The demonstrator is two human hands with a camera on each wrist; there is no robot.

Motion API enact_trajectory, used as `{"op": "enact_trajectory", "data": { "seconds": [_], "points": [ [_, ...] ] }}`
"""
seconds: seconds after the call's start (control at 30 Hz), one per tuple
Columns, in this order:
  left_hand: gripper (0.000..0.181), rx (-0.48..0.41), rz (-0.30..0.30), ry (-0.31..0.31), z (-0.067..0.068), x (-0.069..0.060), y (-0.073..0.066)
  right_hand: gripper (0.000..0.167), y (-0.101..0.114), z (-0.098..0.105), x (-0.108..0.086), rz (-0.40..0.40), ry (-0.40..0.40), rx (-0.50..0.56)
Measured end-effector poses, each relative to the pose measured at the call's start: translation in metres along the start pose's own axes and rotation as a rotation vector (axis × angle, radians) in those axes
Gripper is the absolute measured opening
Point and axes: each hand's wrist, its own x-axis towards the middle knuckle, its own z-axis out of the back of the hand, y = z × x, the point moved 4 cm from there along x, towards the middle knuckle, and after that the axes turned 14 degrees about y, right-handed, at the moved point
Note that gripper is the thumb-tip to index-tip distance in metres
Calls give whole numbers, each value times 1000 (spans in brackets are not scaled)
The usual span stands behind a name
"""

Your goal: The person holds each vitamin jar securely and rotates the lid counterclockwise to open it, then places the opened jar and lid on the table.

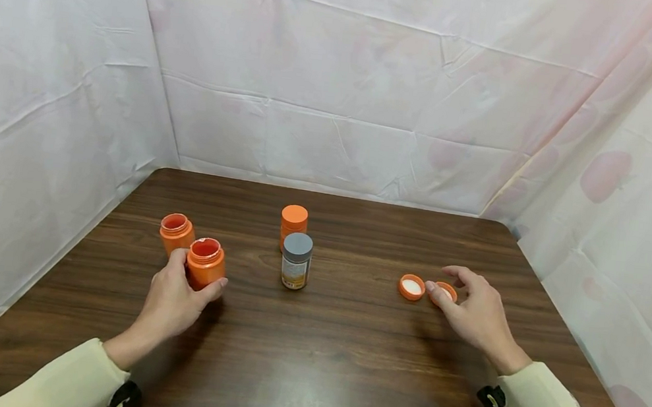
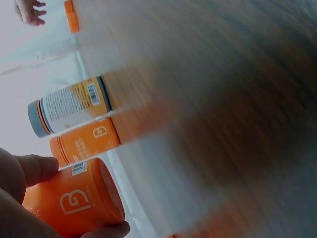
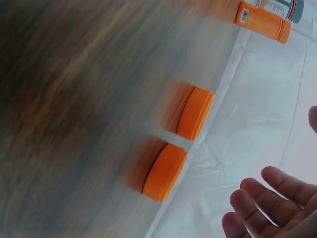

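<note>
My left hand grips an uncapped orange bottle, its thumb and fingers around the sides; the left wrist view shows the bottle's white logo and its base just off the table. Close behind it stands a second uncapped orange bottle. On the right, two orange caps lie side by side, white liners facing up. My right hand hovers over the right-hand cap, partly hiding it in the head view. In the right wrist view its fingers are loosely spread, apart from both caps, with nothing held.
Near the middle of the brown wooden table stands a grey-capped bottle with a white and yellow label. Just behind it is a capped orange bottle. Pale sheets close off the table's back and both sides.
</note>
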Motion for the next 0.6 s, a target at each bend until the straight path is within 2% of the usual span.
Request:
{"op": "enact_trajectory", "data": {
  "seconds": [0.33, 0.6],
  "points": [
    [68, 21, 39, -29, 8, 3, 11, 51, 15, -6, -3, 80, 16, -2],
    [72, 28, 93, 2, 13, 6, 22, 51, 27, -11, -6, 194, 55, -24]
  ]
}}
